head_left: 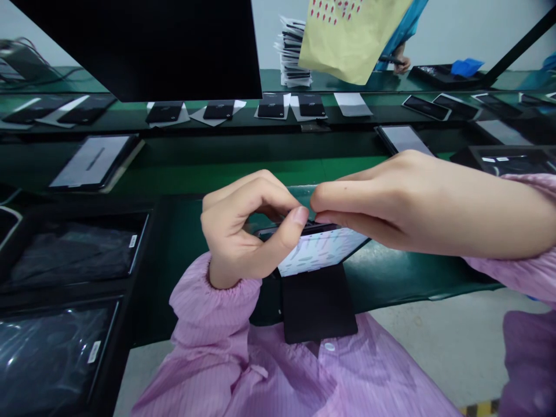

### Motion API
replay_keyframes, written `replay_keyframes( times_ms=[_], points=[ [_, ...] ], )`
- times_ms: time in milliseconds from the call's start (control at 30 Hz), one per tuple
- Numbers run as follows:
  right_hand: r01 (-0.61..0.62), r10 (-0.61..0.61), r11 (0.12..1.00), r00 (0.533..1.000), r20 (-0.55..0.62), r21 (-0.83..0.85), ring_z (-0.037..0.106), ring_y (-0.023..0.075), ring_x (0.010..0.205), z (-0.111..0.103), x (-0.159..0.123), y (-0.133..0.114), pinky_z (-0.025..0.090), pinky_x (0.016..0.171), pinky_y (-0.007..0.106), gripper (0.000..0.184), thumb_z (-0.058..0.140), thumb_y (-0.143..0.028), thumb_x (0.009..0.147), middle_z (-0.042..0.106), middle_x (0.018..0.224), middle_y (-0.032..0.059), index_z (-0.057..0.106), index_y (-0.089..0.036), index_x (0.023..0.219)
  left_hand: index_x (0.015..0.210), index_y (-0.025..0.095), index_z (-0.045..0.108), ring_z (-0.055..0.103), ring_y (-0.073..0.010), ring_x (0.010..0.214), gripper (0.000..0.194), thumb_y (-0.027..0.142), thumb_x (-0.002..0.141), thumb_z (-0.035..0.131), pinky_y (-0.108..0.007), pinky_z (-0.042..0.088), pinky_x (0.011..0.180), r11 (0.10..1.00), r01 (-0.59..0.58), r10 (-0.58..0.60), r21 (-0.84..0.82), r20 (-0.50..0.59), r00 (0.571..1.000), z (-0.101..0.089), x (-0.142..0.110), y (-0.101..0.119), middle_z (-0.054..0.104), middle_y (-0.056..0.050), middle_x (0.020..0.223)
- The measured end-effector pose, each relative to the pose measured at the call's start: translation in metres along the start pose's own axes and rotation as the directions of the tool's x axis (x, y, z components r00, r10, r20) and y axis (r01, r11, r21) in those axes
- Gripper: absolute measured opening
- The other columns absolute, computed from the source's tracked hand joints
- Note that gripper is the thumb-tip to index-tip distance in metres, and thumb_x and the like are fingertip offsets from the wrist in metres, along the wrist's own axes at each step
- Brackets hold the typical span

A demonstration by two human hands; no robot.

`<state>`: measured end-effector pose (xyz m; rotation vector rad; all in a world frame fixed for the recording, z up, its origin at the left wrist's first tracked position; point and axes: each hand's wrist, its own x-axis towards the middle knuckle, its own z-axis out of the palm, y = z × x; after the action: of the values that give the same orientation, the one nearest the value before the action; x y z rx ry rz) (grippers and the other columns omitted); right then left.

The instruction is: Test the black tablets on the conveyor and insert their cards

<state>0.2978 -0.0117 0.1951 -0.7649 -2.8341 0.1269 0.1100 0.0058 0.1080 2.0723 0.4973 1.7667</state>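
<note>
A tablet (324,250) stands tilted on its edge in front of me, its lit screen showing a pale pattern. Below it a flat black panel (319,304) reaches toward my lap; whether the two are joined I cannot tell. My left hand (256,226) is closed at the tablet's upper edge, thumb and forefinger pinched there. From the right, my right hand (391,202) comes over the same edge with thumb and fingers pressed together. Its fingertips almost meet my left thumb, and what lies between them is too small to make out.
Black trays (141,255) with plastic-wrapped devices lie at left. Another tablet (93,159) rests beyond them. Devices on white sheets (353,105) line the back shelf, beneath a large dark panel (174,52) and hanging yellow paper (347,46). Another person's hand (402,59) shows behind.
</note>
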Motion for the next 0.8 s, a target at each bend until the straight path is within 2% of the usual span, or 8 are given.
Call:
replay_keyframes(
  times_ms=[133, 333, 467, 667, 800],
  points=[
    [-0.003, 0.003, 1.000, 1.000, 0.002, 0.015, 0.036, 0.0060, 0.048, 0.0003, -0.0005, 0.0005, 0.024, 0.050, 0.023, 0.024, 0.037, -0.022, 0.100, 0.043, 0.059, -0.0052, 0.055, -0.017, 0.084, 0.068, 0.018, 0.061, 0.049, -0.0073, 0.053, 0.014, 0.010, 0.078, 0.068, -0.021, 0.037, 0.043, 0.999, -0.048, 0.048, -0.021, -0.009, 0.999, 0.0004, 0.0012, -0.0022, 0.058, 0.003, 0.060],
    [0.003, -0.003, 1.000, 1.000, 0.010, 0.017, 0.034, 0.0061, 0.049, 0.0002, 0.0012, 0.0000, 0.023, 0.048, 0.022, 0.022, 0.039, -0.016, 0.098, 0.042, 0.060, -0.0051, 0.053, -0.017, 0.080, 0.065, 0.019, 0.061, 0.051, -0.0079, 0.051, 0.015, 0.012, 0.078, 0.066, -0.022, 0.037, 0.044, 1.000, -0.012, 0.012, 0.011, -0.026, 1.000, 0.0016, 0.0019, -0.0008, 0.058, 0.004, 0.059],
    [0.018, -0.018, 1.000, 1.000, 0.010, 0.018, 0.030, 0.0059, 0.048, 0.0020, 0.0015, 0.0011, 0.021, 0.046, 0.022, 0.020, 0.045, -0.009, 0.094, 0.039, 0.059, -0.0054, 0.052, -0.016, 0.077, 0.066, 0.019, 0.061, 0.050, -0.0073, 0.052, 0.015, 0.013, 0.078, 0.067, -0.021, 0.037, 0.043, 0.999, -0.032, 0.032, -0.010, -0.028, 0.999, 0.0011, 0.0015, -0.0022, 0.057, 0.003, 0.059],
    [-0.077, 0.078, 0.992, 0.997, -0.013, 0.096, 0.039, 0.0066, 0.047, 0.0055, -0.0027, 0.0063, 0.024, 0.049, 0.021, 0.016, 0.048, -0.031, 0.097, 0.051, 0.063, -0.0058, 0.057, -0.019, 0.094, 0.067, 0.019, 0.064, 0.057, -0.0096, 0.055, 0.013, 0.014, 0.078, 0.068, -0.022, 0.040, 0.045, 1.000, -0.013, 0.013, 0.014, -0.024, 1.000, 0.0013, -0.0013, -0.0020, 0.061, 0.002, 0.060],
    [-0.102, 0.104, 0.985, 0.995, -0.011, 0.137, 0.040, 0.0064, 0.046, 0.0018, -0.0009, 0.0062, 0.026, 0.049, 0.022, 0.014, 0.050, -0.032, 0.095, 0.053, 0.063, -0.0063, 0.058, -0.020, 0.093, 0.067, 0.018, 0.064, 0.058, -0.0093, 0.055, 0.013, 0.013, 0.079, 0.068, -0.021, 0.041, 0.046, 1.000, -0.008, 0.008, -0.005, -0.024, 1.000, -0.0003, 0.0032, 0.0008, 0.061, 0.002, 0.060]
  ],
)
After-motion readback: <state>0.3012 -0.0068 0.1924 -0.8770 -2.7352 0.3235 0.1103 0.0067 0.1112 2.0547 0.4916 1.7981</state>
